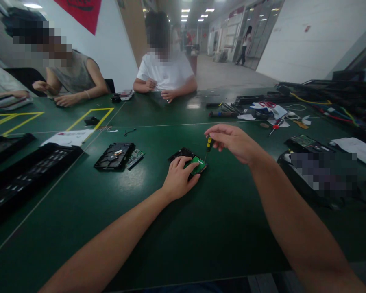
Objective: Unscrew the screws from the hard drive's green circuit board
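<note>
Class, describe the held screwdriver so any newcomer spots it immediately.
On the green table, the left hand lies over a device. By its right edge, the right hand holds the screwdriver. Unlike the red-handled tool farther right, its handle is yellow and black.

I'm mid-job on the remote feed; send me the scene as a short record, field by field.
Left hand: laid on a black device, fingers spread
Right hand: holds a yellow-and-black screwdriver, shaft pointing down
Screwdriver tip: at the right end of the green circuit board on the device; contact too small to tell
Left of the hands: a black case with a loose circuit board beside it
Far right: a red-handled screwdriver near cables and paper
Surface: green table
Across the table: a person in a white top
</note>
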Demonstrator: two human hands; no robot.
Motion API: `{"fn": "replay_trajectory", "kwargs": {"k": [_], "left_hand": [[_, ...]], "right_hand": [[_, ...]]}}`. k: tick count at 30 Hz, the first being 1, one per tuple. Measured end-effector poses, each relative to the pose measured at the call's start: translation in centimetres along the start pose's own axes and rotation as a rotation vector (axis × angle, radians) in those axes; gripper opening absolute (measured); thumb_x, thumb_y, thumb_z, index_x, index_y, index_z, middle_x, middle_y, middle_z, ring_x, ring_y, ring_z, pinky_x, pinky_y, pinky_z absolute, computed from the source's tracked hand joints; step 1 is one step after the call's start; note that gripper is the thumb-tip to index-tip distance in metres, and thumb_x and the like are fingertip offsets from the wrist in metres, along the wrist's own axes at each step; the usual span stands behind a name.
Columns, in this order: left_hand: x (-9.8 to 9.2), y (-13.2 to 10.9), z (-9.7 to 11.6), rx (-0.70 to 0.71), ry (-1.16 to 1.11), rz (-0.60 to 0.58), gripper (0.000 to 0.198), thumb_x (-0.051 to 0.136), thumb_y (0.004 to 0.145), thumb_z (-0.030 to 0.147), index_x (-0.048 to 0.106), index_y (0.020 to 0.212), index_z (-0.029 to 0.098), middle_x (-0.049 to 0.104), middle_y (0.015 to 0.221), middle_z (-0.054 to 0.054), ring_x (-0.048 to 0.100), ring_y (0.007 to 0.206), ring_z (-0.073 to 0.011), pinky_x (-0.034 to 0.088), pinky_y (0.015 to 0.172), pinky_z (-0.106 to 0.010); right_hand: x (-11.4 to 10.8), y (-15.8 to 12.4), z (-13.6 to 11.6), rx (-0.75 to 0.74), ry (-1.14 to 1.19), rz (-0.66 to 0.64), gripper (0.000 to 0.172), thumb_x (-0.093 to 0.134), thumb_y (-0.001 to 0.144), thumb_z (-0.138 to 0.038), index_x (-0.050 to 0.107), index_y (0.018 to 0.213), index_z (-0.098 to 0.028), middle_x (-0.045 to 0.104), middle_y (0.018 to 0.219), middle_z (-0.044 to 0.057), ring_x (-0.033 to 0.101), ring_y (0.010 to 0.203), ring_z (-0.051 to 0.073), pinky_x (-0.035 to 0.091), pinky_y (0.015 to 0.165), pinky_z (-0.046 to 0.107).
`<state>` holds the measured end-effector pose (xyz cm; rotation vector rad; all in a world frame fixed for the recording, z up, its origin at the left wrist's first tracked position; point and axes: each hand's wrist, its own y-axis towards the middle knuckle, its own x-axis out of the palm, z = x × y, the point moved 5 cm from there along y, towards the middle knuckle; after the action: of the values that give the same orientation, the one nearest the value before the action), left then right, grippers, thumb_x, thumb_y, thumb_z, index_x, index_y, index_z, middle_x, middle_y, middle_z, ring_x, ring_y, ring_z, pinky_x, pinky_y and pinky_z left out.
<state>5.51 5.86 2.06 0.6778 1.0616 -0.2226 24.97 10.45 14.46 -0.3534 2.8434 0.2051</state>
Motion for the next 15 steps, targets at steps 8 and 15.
{"fn": "replay_trajectory", "kwargs": {"k": [8,15], "left_hand": [[-0.1,0.0,0.0,0.003,0.014,0.008,0.043,0.064,0.1,0.043,0.065,0.141,0.029,0.058,0.142,-0.012,0.048,0.138,-0.0353,0.042,0.117,-0.058],[0.0,0.0,0.0,-0.007,0.009,0.005,0.044,0.064,0.1,0.043,0.065,0.141,0.028,0.057,0.143,-0.012,0.047,0.139,-0.0364,0.041,0.118,-0.06]], "right_hand": [[0.8,-0.5,-0.5,-0.013,0.016,-0.174,0.021,0.068,0.095,-0.03,0.077,0.111,-0.02,0.063,0.078,0.001,0.056,0.065,0.012,0.041,0.051,0.022],[1.3,-0.2,0.2,-0.006,0.11,-0.12,0.023,0.071,0.097,-0.04,0.076,0.105,-0.02,0.068,0.086,0.004,0.062,0.065,0.012,0.05,0.055,0.025]]}}
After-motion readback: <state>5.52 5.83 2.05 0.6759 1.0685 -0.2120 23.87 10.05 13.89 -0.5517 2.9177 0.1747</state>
